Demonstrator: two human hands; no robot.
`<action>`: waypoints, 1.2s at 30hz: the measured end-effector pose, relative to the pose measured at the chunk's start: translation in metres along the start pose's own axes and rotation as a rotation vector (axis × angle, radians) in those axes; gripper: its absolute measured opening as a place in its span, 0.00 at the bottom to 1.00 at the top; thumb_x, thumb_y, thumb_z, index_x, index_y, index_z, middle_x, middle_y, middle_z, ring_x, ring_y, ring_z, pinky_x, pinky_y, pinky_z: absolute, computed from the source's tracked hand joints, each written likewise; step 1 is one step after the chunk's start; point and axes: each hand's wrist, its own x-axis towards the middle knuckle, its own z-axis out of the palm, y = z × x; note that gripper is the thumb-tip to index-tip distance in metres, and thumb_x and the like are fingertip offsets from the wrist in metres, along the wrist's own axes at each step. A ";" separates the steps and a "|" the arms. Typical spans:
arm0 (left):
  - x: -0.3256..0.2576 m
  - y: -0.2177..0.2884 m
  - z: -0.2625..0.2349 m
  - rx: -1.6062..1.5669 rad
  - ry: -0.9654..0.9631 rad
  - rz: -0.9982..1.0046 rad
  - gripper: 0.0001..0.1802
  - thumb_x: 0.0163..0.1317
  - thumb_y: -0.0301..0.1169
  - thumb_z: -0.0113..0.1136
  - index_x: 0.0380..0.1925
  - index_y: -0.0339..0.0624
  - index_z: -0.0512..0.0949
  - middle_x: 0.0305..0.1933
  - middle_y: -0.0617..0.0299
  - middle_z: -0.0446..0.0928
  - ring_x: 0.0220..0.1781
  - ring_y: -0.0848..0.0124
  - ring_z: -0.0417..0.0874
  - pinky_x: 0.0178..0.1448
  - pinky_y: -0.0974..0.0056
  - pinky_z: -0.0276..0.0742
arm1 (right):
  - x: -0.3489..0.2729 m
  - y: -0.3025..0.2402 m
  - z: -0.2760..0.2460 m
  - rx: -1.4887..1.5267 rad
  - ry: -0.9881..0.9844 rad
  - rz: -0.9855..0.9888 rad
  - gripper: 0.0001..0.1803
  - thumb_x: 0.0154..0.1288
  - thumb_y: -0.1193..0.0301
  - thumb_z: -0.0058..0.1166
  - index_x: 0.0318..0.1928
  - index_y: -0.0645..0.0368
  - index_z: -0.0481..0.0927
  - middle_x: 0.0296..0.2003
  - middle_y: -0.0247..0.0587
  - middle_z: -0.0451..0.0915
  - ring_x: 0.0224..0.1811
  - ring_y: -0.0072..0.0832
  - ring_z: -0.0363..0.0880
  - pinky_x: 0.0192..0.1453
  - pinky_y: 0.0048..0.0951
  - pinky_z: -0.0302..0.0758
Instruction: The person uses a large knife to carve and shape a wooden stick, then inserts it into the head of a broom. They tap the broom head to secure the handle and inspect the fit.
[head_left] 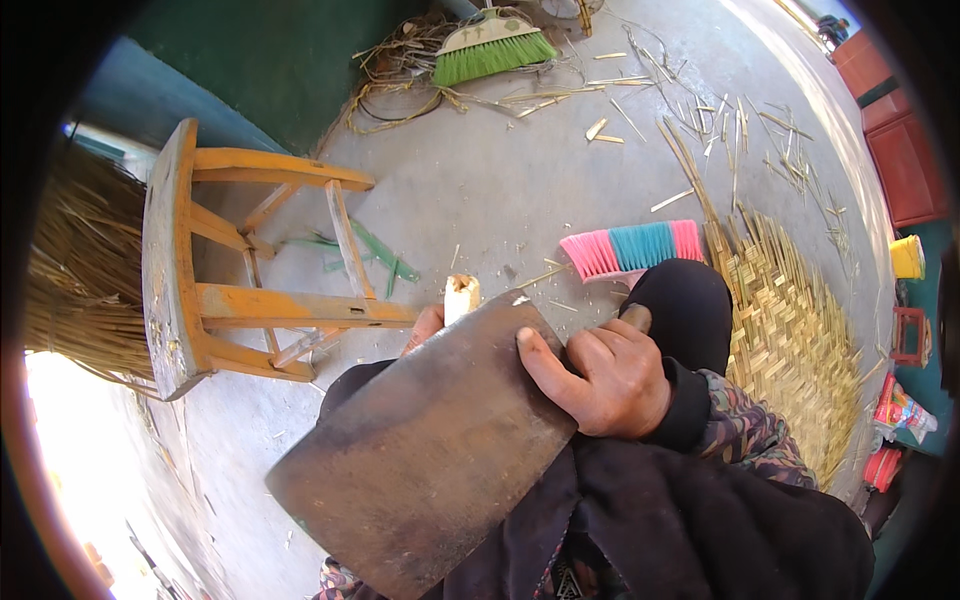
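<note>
Right hand (605,380): fingers curled tight on the cleaver's (430,450) handle end, thumb flat on the blade.
Left hand (425,325): mostly hidden behind cleaver; seems wrapped round the stick (461,297), grip unclear.
Stick: just above cleaver's top edge, cut end pointing up and away from the person.
Cleaver axis: handle upper right, blade running lower left.
Stool (190,270): tipped over, left of cleaver.

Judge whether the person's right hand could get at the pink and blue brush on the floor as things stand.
Probably not straight away. The right hand is gripping the big cleaver, and the raised knee sits between it and the pink and blue brush. The floor around the brush is otherwise open.
</note>
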 end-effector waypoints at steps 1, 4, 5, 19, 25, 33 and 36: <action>-0.003 -0.001 -0.001 -0.002 0.007 -0.013 0.24 0.75 0.51 0.42 0.53 0.42 0.69 0.49 0.60 0.76 0.48 0.70 0.77 0.56 0.60 0.73 | 0.001 0.000 -0.003 0.001 0.010 -0.034 0.26 0.48 0.76 0.55 0.53 0.59 0.79 0.18 0.32 0.60 0.16 0.25 0.64 0.21 0.26 0.63; -0.016 -0.006 -0.001 -0.013 0.031 -0.056 0.25 0.76 0.52 0.41 0.54 0.42 0.69 0.50 0.60 0.76 0.50 0.70 0.77 0.58 0.60 0.73 | -0.003 -0.002 -0.004 -0.002 -0.008 -0.050 0.27 0.48 0.76 0.56 0.54 0.58 0.78 0.18 0.31 0.60 0.15 0.24 0.63 0.20 0.26 0.62; -0.022 -0.007 0.000 -0.019 0.040 -0.074 0.25 0.76 0.52 0.41 0.54 0.42 0.69 0.51 0.60 0.76 0.51 0.69 0.77 0.58 0.59 0.73 | -0.004 -0.004 -0.005 0.000 -0.005 -0.057 0.28 0.48 0.76 0.56 0.55 0.57 0.77 0.18 0.31 0.59 0.15 0.24 0.63 0.20 0.26 0.62; -0.081 0.011 0.016 0.664 -0.331 -0.132 0.18 0.75 0.42 0.49 0.54 0.40 0.68 0.39 0.64 0.77 0.35 0.75 0.77 0.43 0.66 0.75 | 0.007 -0.004 -0.004 -0.239 -0.009 0.262 0.29 0.53 0.74 0.55 0.59 0.54 0.75 0.22 0.34 0.66 0.20 0.31 0.68 0.23 0.30 0.65; -0.053 0.009 0.016 0.432 -0.167 0.055 0.16 0.73 0.39 0.54 0.46 0.38 0.66 0.25 0.64 0.68 0.19 0.80 0.67 0.22 0.74 0.62 | -0.004 0.005 0.006 0.025 -0.172 0.307 0.33 0.47 0.78 0.61 0.59 0.61 0.75 0.24 0.40 0.71 0.21 0.38 0.72 0.25 0.37 0.69; -0.040 0.001 0.003 0.505 -0.039 0.102 0.17 0.68 0.43 0.59 0.36 0.38 0.73 0.21 0.62 0.71 0.16 0.77 0.65 0.22 0.72 0.59 | 0.001 0.005 0.003 0.034 -0.043 0.089 0.28 0.48 0.70 0.57 0.55 0.51 0.80 0.21 0.31 0.64 0.18 0.26 0.69 0.23 0.26 0.67; -0.037 -0.010 -0.017 0.337 -0.051 0.198 0.21 0.70 0.46 0.54 0.43 0.37 0.75 0.30 0.56 0.78 0.25 0.70 0.77 0.29 0.65 0.74 | 0.000 0.006 0.000 0.060 -0.060 0.052 0.27 0.49 0.68 0.58 0.55 0.50 0.80 0.21 0.31 0.65 0.19 0.26 0.69 0.23 0.27 0.68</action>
